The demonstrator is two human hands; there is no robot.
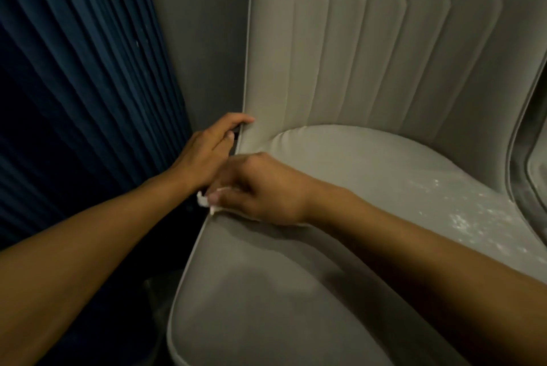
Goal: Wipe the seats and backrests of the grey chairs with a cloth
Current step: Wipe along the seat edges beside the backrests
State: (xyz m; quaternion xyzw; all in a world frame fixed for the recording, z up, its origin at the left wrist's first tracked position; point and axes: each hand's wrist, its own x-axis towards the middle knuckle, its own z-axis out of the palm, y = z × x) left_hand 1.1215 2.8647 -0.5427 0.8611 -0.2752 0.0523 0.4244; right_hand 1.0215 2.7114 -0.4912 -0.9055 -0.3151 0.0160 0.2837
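A grey padded chair fills the view, with its seat (310, 291) in front of me and its ribbed backrest (370, 49) rising behind. My left hand (207, 149) grips the backrest's lower left edge, fingers curled round the piping. My right hand (260, 188) lies on the seat's left rim and holds a small white cloth (204, 201); only a corner of the cloth shows beyond my fingers. The seat's right side carries a patch of pale specks (461, 211).
A pleated dark blue curtain (74, 99) hangs close on the left, with a grey wall (201, 25) behind the chair. Part of a second grey chair (529, 158) stands against the right edge. The floor below the seat is dark.
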